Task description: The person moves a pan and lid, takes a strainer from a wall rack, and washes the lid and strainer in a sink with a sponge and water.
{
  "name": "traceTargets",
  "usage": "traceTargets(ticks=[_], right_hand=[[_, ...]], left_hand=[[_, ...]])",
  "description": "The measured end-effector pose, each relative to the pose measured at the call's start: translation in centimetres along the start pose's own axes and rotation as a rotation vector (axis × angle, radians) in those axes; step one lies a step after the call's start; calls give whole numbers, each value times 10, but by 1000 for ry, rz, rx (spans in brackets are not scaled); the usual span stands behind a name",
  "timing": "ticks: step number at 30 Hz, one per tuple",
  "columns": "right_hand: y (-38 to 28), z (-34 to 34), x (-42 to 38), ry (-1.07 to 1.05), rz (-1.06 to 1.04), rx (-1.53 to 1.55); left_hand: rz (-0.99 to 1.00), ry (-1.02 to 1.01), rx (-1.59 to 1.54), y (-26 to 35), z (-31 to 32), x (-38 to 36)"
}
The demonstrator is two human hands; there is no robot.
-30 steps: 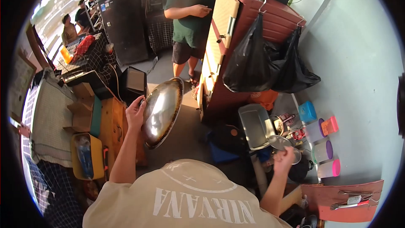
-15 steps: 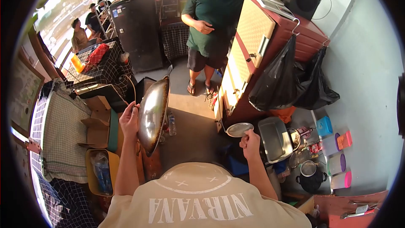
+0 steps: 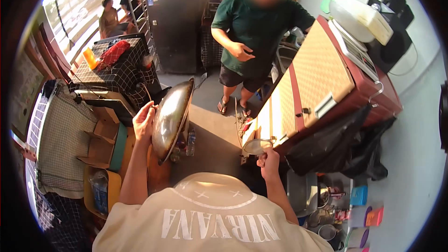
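My left hand is closed at the near edge of a large metal wok. The wok is held up on its side, with its shiny, brown-edged underside partly toward me. A flat metal tip like a spatula's shows past its far edge; how it is held is hidden. My right hand is closed on a small round strainer with a pale rim, held out flat at waist height. The strainer is in front of the lower end of a red-and-cream cabinet.
A person in a green shirt stands ahead by the cabinet. Black plastic bags hang at the right, above a metal basin and plastic tubs. On the left are an open cardboard box, a yellow bin and a cloth-covered table.
My view has turned and moved forward, so the cabinet and the person look nearer. Both hands still hold the wok and the strainer; the strainer appears further left and lower against the cabinet.
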State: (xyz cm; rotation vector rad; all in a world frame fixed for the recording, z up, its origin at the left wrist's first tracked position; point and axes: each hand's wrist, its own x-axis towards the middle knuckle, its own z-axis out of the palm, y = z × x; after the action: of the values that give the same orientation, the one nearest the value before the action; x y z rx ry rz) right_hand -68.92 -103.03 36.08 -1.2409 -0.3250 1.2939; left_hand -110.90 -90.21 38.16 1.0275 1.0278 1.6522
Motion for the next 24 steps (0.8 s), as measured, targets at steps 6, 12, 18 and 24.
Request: traceTargets(ticks=[6, 12, 18, 24], right_hand=[[-34, 30, 81, -75, -23, -66], [-50, 71, 145, -109, 17, -1], [-67, 133, 215, -88, 25, 93], [-82, 195, 320, -119, -44, 50]], left_hand=[[25, 82, -28, -16, 21, 56], [-5, 137, -25, -35, 49, 127], [-5, 59, -58, -70, 82, 236], [-28, -5, -116, -108, 116, 376]])
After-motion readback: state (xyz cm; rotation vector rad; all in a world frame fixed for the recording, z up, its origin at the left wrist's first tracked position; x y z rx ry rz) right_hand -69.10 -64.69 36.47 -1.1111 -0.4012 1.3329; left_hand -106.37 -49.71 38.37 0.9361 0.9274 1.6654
